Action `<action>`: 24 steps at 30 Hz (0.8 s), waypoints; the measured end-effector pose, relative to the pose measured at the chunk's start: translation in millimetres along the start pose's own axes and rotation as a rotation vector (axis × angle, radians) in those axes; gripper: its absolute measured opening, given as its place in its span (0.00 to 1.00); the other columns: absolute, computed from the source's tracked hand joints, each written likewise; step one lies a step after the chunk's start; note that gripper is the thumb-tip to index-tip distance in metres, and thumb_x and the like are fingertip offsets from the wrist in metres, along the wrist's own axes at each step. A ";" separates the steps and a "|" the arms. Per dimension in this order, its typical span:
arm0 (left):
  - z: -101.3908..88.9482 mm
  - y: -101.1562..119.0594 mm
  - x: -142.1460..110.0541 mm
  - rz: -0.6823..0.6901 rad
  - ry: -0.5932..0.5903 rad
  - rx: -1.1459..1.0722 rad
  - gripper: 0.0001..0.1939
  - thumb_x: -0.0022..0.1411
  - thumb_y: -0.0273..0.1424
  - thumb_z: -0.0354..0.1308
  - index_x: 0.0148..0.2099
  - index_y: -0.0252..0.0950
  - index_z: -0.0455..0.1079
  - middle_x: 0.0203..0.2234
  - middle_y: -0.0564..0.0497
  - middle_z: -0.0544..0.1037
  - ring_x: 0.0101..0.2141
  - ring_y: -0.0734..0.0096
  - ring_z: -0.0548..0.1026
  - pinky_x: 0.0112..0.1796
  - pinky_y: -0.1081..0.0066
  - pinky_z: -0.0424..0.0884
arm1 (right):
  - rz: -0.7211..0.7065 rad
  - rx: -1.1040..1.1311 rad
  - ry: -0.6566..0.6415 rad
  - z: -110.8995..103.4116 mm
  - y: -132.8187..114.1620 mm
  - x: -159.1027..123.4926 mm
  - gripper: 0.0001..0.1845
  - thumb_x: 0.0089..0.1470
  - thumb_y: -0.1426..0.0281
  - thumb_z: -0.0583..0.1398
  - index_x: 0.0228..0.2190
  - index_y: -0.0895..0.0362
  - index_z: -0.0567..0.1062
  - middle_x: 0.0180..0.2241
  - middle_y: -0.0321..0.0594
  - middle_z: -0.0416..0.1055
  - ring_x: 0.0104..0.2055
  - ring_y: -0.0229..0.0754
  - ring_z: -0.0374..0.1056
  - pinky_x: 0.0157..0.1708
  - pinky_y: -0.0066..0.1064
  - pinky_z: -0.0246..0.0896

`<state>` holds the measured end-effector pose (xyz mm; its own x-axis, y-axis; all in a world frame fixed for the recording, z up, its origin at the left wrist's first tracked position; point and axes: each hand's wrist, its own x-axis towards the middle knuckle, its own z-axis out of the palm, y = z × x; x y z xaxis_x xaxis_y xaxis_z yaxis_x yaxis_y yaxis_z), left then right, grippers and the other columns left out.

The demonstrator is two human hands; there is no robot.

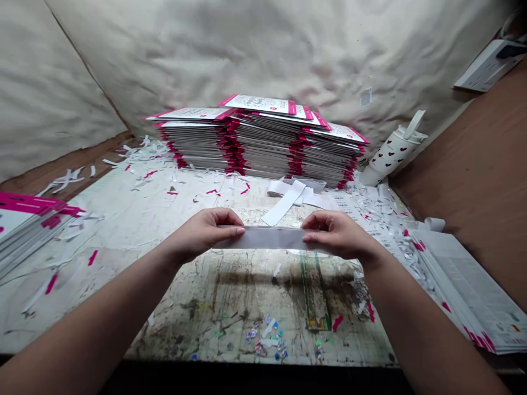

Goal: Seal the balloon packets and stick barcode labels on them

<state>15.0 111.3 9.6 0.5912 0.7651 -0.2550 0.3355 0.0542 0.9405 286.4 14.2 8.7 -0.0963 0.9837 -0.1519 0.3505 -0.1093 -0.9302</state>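
Note:
Between my two hands a thin, semi-transparent white plastic strip [272, 238] is stretched flat, held by its ends. My left hand [203, 235] pinches one end between thumb and fingers, and my right hand [340, 236] pinches the other. Beyond the strip, loose white paper strips [286, 202] lie on the stained work table [247, 296]. Several tall stacks of pink-edged printed cards [251, 142] stand farther back, out of reach of my fingers.
Pink-edged card piles lie at left [24, 230] and right [465, 291]. White and pink scraps [382, 219] litter the table, with glittery bits [265, 337] near its front edge. A heart-patterned bottle [393, 151] lies at the back right, before a cloth-covered wall [247, 49].

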 end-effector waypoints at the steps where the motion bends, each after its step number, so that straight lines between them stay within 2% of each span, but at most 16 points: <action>1: -1.5 -2.1 -1.0 -0.003 0.015 -0.007 0.15 0.46 0.38 0.65 0.35 0.36 0.72 0.21 0.55 0.72 0.21 0.79 0.67 0.20 0.79 0.60 | 0.017 0.020 -0.005 2.3 1.3 1.0 0.12 0.42 0.64 0.65 0.29 0.58 0.74 0.22 0.35 0.69 0.23 0.34 0.62 0.20 0.24 0.55; 4: -7.4 -9.8 -3.0 0.010 -0.011 0.009 0.20 0.47 0.39 0.64 0.43 0.37 0.72 0.22 0.54 0.73 0.20 0.79 0.66 0.18 0.79 0.60 | 0.067 0.059 -0.036 7.3 5.8 4.5 0.16 0.44 0.62 0.63 0.34 0.59 0.75 0.19 0.32 0.64 0.19 0.30 0.56 0.16 0.22 0.47; 7: -17.0 -19.3 -1.3 0.004 -0.139 0.064 0.22 0.47 0.38 0.65 0.46 0.40 0.72 0.37 0.49 0.77 0.30 0.71 0.73 0.28 0.75 0.69 | 0.072 0.109 -0.055 8.8 12.3 9.0 0.20 0.45 0.61 0.62 0.40 0.58 0.73 0.19 0.30 0.63 0.18 0.30 0.54 0.17 0.22 0.45; 9: -22.9 -26.9 4.3 0.000 -0.175 0.157 0.24 0.48 0.40 0.63 0.49 0.40 0.71 0.41 0.48 0.77 0.35 0.66 0.74 0.34 0.69 0.72 | 0.080 0.121 -0.083 8.4 18.5 14.7 0.17 0.46 0.60 0.61 0.37 0.57 0.73 0.21 0.32 0.65 0.20 0.31 0.57 0.19 0.23 0.48; 10: -24.4 -30.9 8.6 0.018 -0.144 0.249 0.24 0.51 0.40 0.61 0.50 0.40 0.70 0.39 0.47 0.77 0.35 0.64 0.74 0.36 0.65 0.72 | 0.090 0.110 -0.101 8.2 22.0 18.9 0.15 0.46 0.60 0.61 0.34 0.57 0.73 0.23 0.33 0.66 0.22 0.32 0.58 0.20 0.24 0.49; 12: -22.3 -38.1 18.9 0.116 0.031 0.527 0.22 0.54 0.40 0.57 0.49 0.37 0.71 0.40 0.44 0.76 0.39 0.58 0.73 0.42 0.57 0.70 | 0.117 0.051 -0.126 8.5 29.2 30.7 0.13 0.46 0.60 0.61 0.29 0.57 0.72 0.23 0.33 0.66 0.23 0.33 0.58 0.21 0.24 0.50; 14: -12.8 -43.0 29.4 0.283 0.216 0.807 0.20 0.56 0.39 0.55 0.49 0.35 0.71 0.47 0.40 0.72 0.49 0.51 0.67 0.51 0.51 0.61 | 0.131 -0.011 -0.132 10.6 35.2 45.3 0.12 0.45 0.60 0.61 0.26 0.58 0.71 0.22 0.32 0.65 0.22 0.33 0.57 0.21 0.25 0.49; 15: -5.9 -44.4 33.9 0.370 0.243 0.898 0.20 0.56 0.38 0.55 0.49 0.35 0.71 0.51 0.40 0.68 0.53 0.50 0.63 0.53 0.50 0.57 | 0.132 -0.031 -0.130 12.1 37.4 52.5 0.12 0.45 0.61 0.61 0.25 0.58 0.71 0.21 0.31 0.64 0.22 0.32 0.56 0.22 0.25 0.49; 17: 8.9 -44.9 41.0 0.494 0.157 0.952 0.20 0.56 0.39 0.56 0.50 0.36 0.70 0.54 0.41 0.66 0.55 0.52 0.60 0.54 0.53 0.55 | 0.121 -0.048 -0.131 15.3 39.8 64.5 0.12 0.45 0.62 0.60 0.24 0.58 0.70 0.21 0.31 0.63 0.22 0.32 0.55 0.22 0.25 0.48; 20: 25.1 -42.3 48.2 0.517 -0.032 0.918 0.19 0.55 0.38 0.58 0.48 0.36 0.70 0.46 0.43 0.72 0.48 0.58 0.68 0.50 0.59 0.62 | 0.102 -0.061 -0.155 17.7 39.3 73.1 0.12 0.44 0.62 0.61 0.24 0.59 0.70 0.21 0.31 0.63 0.22 0.31 0.54 0.22 0.25 0.47; 24: 30.0 -38.1 54.4 0.482 -0.049 0.903 0.20 0.52 0.33 0.60 0.48 0.34 0.66 0.43 0.44 0.72 0.45 0.59 0.69 0.45 0.62 0.65 | 0.093 -0.052 -0.198 14.6 38.8 72.3 0.14 0.44 0.60 0.61 0.25 0.59 0.71 0.21 0.30 0.62 0.22 0.31 0.53 0.23 0.26 0.46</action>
<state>56.3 131.6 -46.8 0.8321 0.5493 0.0774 0.4691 -0.7712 0.4304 279.5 79.0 -43.2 -0.2407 0.9220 -0.3033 0.4137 -0.1852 -0.8914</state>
